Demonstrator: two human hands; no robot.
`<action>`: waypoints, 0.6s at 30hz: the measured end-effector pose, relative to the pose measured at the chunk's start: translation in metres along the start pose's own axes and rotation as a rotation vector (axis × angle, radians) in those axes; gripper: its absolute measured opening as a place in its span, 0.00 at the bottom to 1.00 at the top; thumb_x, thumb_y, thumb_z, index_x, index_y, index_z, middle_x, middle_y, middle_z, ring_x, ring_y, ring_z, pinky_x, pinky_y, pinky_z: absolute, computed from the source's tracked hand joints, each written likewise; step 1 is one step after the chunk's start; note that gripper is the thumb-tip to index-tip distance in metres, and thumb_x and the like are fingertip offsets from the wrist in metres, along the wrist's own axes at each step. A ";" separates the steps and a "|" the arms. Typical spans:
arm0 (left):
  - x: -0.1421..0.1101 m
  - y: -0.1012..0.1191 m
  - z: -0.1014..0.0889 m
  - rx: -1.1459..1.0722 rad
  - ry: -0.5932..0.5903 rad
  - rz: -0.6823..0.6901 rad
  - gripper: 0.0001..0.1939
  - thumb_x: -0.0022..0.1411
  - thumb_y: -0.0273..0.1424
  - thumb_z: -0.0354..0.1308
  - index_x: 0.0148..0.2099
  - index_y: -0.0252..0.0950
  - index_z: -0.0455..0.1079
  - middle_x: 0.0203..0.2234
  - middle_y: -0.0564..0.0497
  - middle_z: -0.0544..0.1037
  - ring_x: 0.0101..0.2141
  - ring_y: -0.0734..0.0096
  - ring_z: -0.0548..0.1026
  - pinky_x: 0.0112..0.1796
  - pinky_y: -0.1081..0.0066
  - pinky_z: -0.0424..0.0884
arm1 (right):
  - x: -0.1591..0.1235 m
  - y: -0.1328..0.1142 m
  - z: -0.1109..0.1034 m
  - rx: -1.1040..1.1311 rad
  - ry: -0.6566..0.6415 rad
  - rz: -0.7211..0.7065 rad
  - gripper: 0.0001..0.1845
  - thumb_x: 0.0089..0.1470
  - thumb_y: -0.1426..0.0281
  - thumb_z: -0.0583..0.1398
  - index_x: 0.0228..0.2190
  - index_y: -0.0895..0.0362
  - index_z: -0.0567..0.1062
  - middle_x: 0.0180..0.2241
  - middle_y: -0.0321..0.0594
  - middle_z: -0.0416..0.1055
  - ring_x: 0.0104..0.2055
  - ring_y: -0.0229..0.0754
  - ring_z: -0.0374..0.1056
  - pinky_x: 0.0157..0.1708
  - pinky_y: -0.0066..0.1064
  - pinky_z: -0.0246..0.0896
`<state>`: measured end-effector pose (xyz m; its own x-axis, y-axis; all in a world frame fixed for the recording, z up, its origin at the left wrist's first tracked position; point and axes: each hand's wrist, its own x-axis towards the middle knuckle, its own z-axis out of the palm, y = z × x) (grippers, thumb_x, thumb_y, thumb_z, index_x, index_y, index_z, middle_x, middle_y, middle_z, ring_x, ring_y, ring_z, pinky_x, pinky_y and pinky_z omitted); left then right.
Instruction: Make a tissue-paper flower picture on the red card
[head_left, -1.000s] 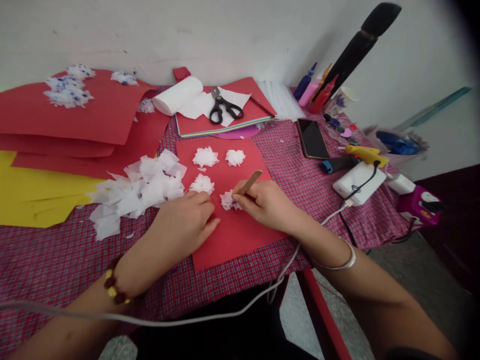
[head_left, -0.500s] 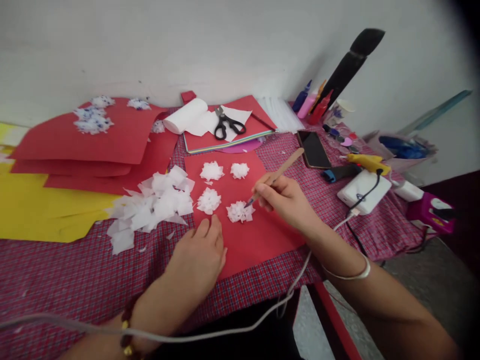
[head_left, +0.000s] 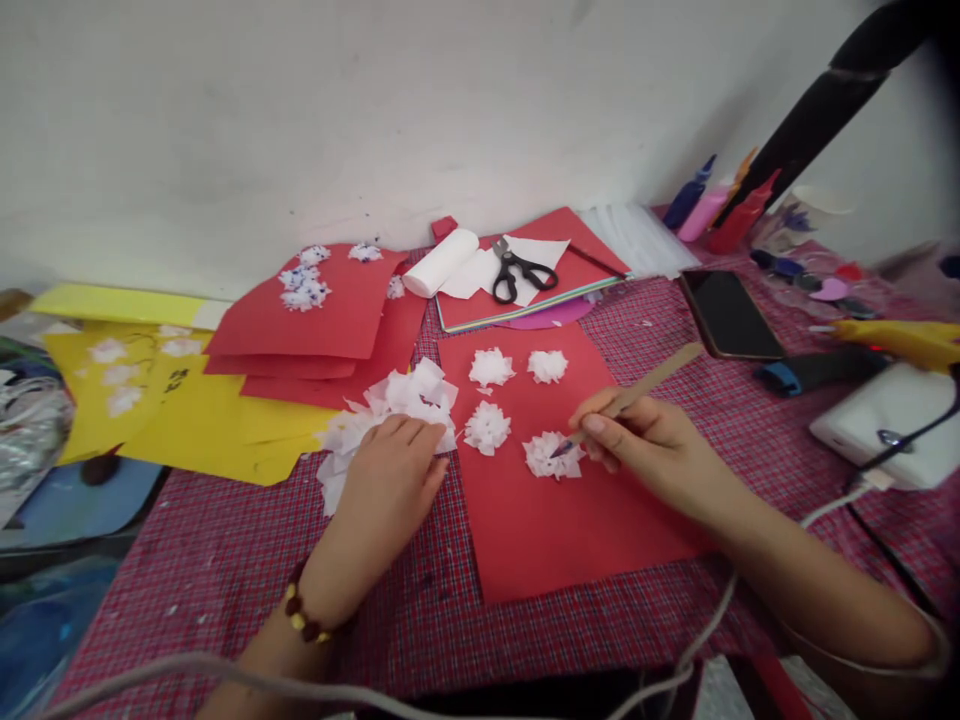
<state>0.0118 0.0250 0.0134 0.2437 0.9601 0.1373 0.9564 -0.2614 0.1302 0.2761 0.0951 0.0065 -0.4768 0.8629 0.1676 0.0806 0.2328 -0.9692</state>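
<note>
My right hand (head_left: 637, 430) pinches a flat wooden craft stick (head_left: 652, 378) near its dark, pointed lower end. That tip touches a crumpled white tissue-paper tuft (head_left: 544, 455) on a red sheet (head_left: 570, 530). On the same sheet are more white tufts, one at the left (head_left: 487, 428) and two along the top, one of them at the right (head_left: 547, 366). My left hand (head_left: 397, 470) lies with fingers stretched over a pile of loose white tissue squares (head_left: 412, 388). Its fingertips are on the pile, and nothing shows in its grip.
Stacked red sheets (head_left: 300, 335) carry blue-speckled tufts. Yellow sheets (head_left: 217, 430) lie to the left. Scissors (head_left: 517, 275) and a white paper roll (head_left: 442, 262) sit at the back. To the right are a phone (head_left: 731, 313), paint bottles (head_left: 742, 212), a glue gun (head_left: 892, 345) and a white cable (head_left: 709, 625).
My left hand has moved from the red sheet's edge leftward onto the tissue pile. The right hand keeps the stick tip at the same tuft. The view has swung left.
</note>
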 end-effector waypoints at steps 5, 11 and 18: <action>0.006 -0.008 0.010 -0.041 -0.028 -0.069 0.11 0.59 0.19 0.51 0.41 0.33 0.70 0.35 0.44 0.75 0.39 0.57 0.71 0.42 0.57 0.67 | 0.000 0.002 0.002 -0.003 -0.026 0.009 0.10 0.61 0.65 0.57 0.30 0.56 0.73 0.22 0.34 0.67 0.20 0.32 0.61 0.20 0.26 0.56; 0.009 -0.010 0.009 -0.201 0.161 -0.125 0.08 0.60 0.23 0.52 0.31 0.37 0.69 0.31 0.49 0.75 0.37 0.63 0.72 0.41 0.62 0.67 | -0.002 0.004 0.003 0.018 0.008 -0.025 0.09 0.60 0.65 0.58 0.32 0.55 0.76 0.24 0.36 0.70 0.20 0.32 0.62 0.18 0.25 0.57; 0.005 0.017 0.002 -1.150 0.140 -0.418 0.10 0.57 0.33 0.58 0.24 0.37 0.70 0.21 0.54 0.69 0.26 0.72 0.66 0.29 0.72 0.63 | -0.011 -0.006 0.012 0.159 -0.004 -0.085 0.10 0.62 0.68 0.57 0.42 0.52 0.77 0.32 0.39 0.77 0.23 0.34 0.68 0.23 0.27 0.67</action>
<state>0.0298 0.0259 0.0144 -0.1343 0.9906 -0.0273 0.2418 0.0595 0.9685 0.2705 0.0792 0.0080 -0.4796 0.8413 0.2495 -0.0991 0.2306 -0.9680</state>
